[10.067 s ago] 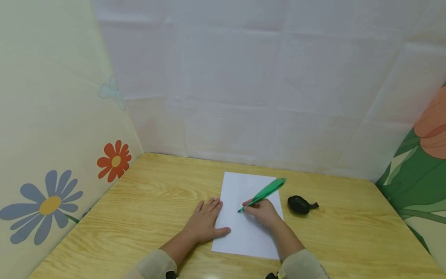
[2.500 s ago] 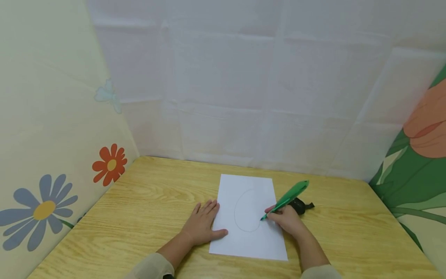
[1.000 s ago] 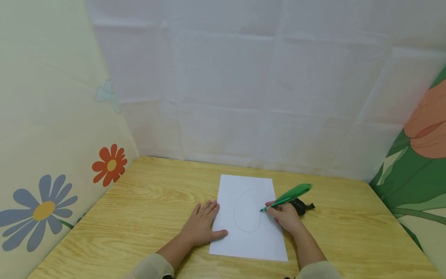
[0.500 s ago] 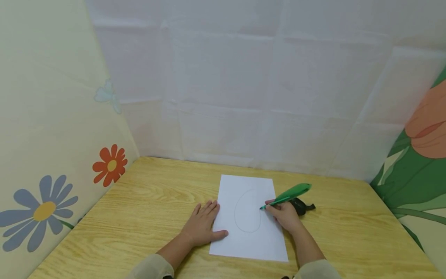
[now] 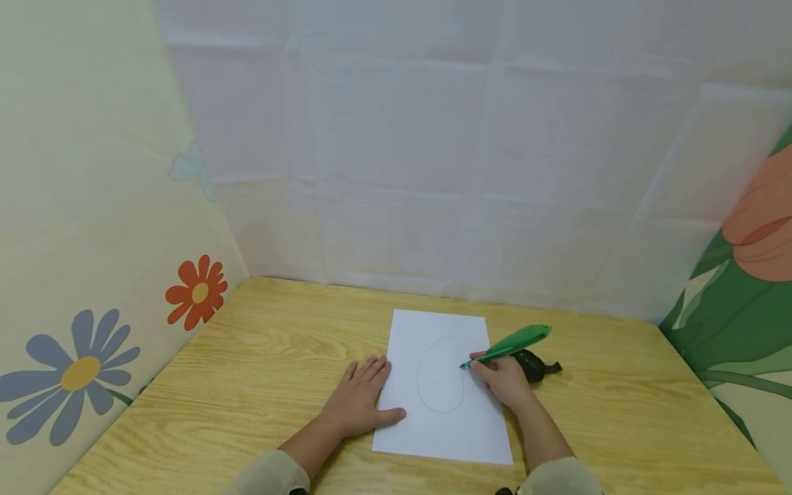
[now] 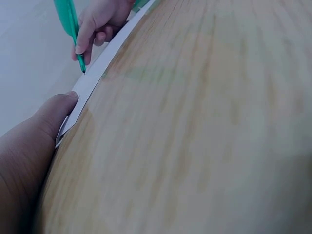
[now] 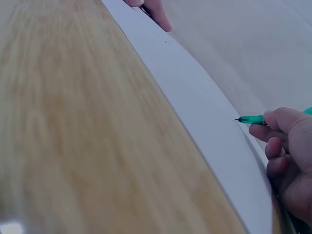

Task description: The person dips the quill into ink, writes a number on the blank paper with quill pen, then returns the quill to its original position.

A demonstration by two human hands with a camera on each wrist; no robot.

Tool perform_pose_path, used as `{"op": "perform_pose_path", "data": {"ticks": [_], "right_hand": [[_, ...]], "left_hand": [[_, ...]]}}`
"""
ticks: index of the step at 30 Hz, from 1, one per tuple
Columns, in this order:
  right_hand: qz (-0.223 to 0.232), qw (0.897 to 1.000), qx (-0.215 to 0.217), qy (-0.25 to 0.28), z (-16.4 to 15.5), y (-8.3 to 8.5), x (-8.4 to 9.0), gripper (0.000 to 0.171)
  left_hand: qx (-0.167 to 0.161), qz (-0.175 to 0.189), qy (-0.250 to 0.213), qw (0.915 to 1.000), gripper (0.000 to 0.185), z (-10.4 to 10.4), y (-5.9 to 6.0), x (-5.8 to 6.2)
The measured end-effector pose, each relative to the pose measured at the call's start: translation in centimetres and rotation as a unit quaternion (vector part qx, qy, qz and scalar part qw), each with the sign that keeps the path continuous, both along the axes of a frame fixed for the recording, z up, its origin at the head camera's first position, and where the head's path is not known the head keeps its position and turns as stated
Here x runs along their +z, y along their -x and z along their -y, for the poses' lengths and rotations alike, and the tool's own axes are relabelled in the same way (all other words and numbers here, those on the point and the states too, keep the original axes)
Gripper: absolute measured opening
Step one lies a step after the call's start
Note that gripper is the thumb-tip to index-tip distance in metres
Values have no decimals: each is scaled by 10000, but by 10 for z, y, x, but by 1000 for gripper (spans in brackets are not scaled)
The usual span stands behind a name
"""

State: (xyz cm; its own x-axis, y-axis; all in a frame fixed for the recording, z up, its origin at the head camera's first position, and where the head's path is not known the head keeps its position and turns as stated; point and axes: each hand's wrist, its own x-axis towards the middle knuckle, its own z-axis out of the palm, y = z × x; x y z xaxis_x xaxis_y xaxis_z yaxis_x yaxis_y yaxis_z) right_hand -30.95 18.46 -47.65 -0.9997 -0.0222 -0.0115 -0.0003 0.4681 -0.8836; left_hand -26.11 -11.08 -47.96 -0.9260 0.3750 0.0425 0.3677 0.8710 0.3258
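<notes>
Wood-grain table beneath white paper and a dark rounded object.

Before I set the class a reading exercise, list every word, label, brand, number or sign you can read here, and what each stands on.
None can be read.
White paper sheet: a thin curved outline, no readable lettering.
Green plume-shaped pen: no legible marking.
Dark fruit-like object: none visible; partly hidden.

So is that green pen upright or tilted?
Tilted: in the head view, the green pen slants from its tip at the paper up and to the right, pinched in the right hand.
</notes>
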Motion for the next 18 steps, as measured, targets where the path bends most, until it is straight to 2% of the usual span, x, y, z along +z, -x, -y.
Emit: {"op": "perform_pose_path", "data": {"ticks": [18], "right_hand": [[-72,9999,-52,-72,6,6,-2,24]], "left_hand": [[9,25,80,10000,98,-1,0,1]]}}
